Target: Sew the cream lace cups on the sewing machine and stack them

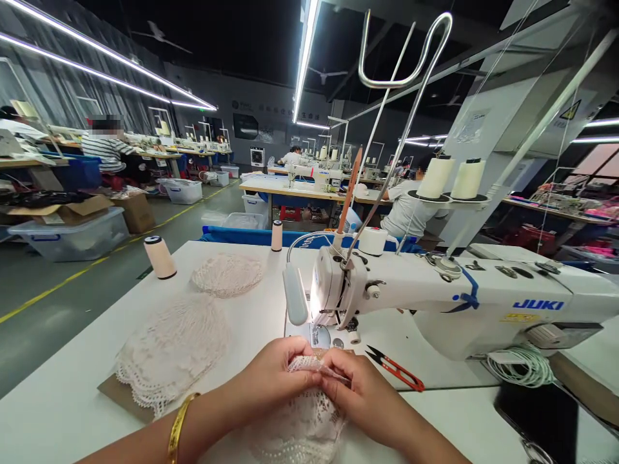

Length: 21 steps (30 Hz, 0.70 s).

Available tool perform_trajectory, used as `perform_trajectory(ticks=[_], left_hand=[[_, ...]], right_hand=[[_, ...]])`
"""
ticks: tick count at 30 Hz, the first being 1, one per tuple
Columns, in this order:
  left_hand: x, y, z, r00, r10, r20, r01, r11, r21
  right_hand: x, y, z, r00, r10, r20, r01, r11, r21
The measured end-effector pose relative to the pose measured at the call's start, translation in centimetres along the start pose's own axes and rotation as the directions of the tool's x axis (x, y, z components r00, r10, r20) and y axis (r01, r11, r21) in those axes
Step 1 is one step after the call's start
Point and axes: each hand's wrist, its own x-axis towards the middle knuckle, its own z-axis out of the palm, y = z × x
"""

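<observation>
The left hand (pixel 283 372) and the right hand (pixel 356 385) met in front of the sewing machine (pixel 387 283), each pinching the edge of a piece of white lace (pixel 309 425). The left forearm, with a gold bracelet (pixel 178 426) at the wrist, reached in from the lower left; the right forearm slanted in from the lower right. Both hands had their fingers curled and thumbs pressed on the lace, the thumb tips close together. The lace hung down from the grip toward the near side of the white table (pixel 251 328), just short of the needle area. Red-handled thread snips (pixel 396 369) lay just beside the right hand. Left of the hands, a lace stack (pixel 176 348) rested partly over brown cardboard (pixel 126 397), with a smaller lace pile (pixel 227 274) beyond it.
</observation>
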Motion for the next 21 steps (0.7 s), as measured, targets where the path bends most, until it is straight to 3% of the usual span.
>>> perform_trajectory(ticks=[3,13,17,21], left_hand=[[0.2,-1.0,0.1,0.999,0.043,-0.032,-0.042,0.999,0.019],[-0.1,-2.0,0.4,0.977,0.213,0.006,-0.213,0.975,0.059],[0.1,-2.2,0.8,0.951,0.268,-0.155,-0.23,0.947,0.225],[0.2,-2.1,1.3,0.95,0.237,-0.201,-0.209,0.966,0.154]], right_hand=[[-0.3,0.5,0.1,0.999,0.033,-0.022,-0.034,0.999,-0.043],[-0.2,1.0,0.9,0.992,-0.003,-0.128,0.019,0.993,0.121],[-0.1,1.0,1.1,0.978,-0.092,-0.189,0.098,0.995,0.025],[-0.1,1.4,1.3,0.961,-0.151,-0.234,0.143,0.988,-0.052]])
